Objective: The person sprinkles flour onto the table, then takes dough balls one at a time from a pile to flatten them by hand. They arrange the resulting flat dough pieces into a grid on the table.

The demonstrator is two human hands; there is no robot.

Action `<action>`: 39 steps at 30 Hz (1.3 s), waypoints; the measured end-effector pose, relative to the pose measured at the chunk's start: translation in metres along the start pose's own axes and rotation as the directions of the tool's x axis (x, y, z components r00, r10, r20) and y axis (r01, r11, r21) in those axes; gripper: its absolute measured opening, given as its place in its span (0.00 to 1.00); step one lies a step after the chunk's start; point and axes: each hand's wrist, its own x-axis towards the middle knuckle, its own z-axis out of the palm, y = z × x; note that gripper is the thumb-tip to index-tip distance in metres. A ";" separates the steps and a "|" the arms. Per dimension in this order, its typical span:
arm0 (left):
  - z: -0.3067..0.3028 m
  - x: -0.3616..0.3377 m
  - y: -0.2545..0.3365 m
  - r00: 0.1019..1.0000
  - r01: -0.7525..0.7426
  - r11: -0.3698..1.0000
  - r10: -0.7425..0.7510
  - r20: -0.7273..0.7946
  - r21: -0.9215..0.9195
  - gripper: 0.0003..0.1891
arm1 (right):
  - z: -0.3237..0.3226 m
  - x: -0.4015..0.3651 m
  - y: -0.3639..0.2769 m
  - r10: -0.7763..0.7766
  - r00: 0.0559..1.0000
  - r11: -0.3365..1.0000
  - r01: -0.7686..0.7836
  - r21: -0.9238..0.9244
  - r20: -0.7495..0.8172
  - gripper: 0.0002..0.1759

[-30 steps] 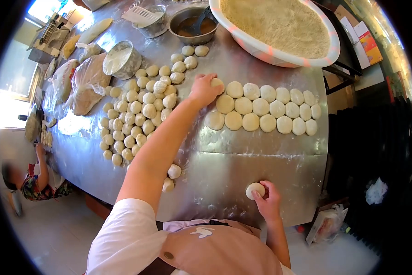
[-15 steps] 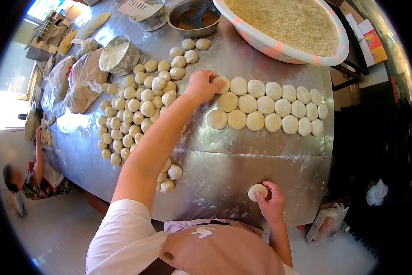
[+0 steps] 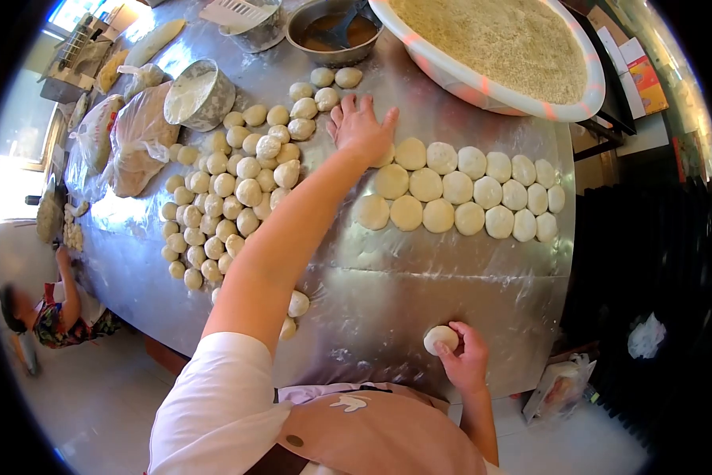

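My left hand [image 3: 362, 127] is open, fingers spread, over the metal table between the loose dough balls and the rows of dough discs. It covers part of the disc at the left end of the top row. Three rows of flattened dough discs [image 3: 456, 188] lie to its right. A large group of round dough balls [image 3: 223, 184] spreads to its left, partly hidden by my forearm. Low on the right, my right hand [image 3: 463, 355] pinches a single dough disc [image 3: 440, 340] between thumb and fingers, close to the table's near edge.
A wide white basin [image 3: 483, 93] of crumbly tan filling stands at the back right. Behind are a metal bowl [image 3: 296, 38] of brown liquid and a floury pot [image 3: 228, 99]. Plastic bags [image 3: 138, 150] lie left. Another person [image 3: 69, 305] works at the far left edge.
My left hand has let go of the disc at the top row's left end and spread its fingers, moving slightly up. My right hand keeps its disc, nearly still.
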 end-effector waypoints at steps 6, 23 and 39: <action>0.000 -0.005 0.004 0.993 -0.107 0.986 0.111 -0.031 0.127 0.35 | -0.006 -0.004 -0.011 0.056 0.994 0.998 -0.056 -0.012 0.089 0.28; -0.073 -0.160 -0.022 0.805 0.145 0.806 0.241 0.542 -0.574 0.26 | 0.009 0.040 -0.070 0.183 0.983 0.869 -0.164 0.467 0.005 0.20; -0.048 -0.089 -0.075 0.852 0.436 0.671 -0.093 0.515 -0.600 0.23 | 0.029 0.092 -0.039 0.125 0.992 0.928 -0.125 0.352 0.022 0.20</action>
